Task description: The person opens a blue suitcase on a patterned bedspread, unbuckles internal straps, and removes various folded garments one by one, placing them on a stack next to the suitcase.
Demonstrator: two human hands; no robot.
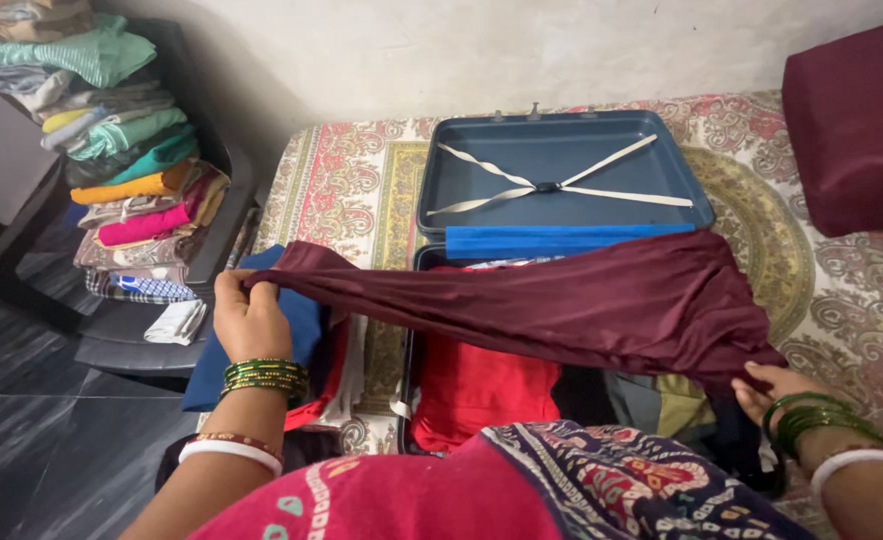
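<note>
L hand [249, 318] is pinched shut on one end of a maroon cloth [601, 300], fingers curled over a bunched corner at 9 o'clock. R hand [776, 385], at 4 o'clock, has the other end; fingertips show under the hem, so it looks clamped too, though the cloth hides most of the grip. Between them the cloth hangs stretched w/ a slight sag, held over the open suitcase [561, 175], not touching its contents.

It reads as thin, soft, prob slippery stuff: light, no stiffness, drapes and folds on its own. Best taken by corners or hem, as now; a mid grab would just bunch it.

Below it, a red garment [481, 385] lies in the near half of the case. The far half is bare w/ crossed straps [551, 185]. Blue cloth [301, 320] sits just beside L hand. Stack of folded clothes [126, 150] on a chair at 10 o'clock, maroon cushion [851, 120] at 2, all on a patterned bedsheet [341, 190].
</note>
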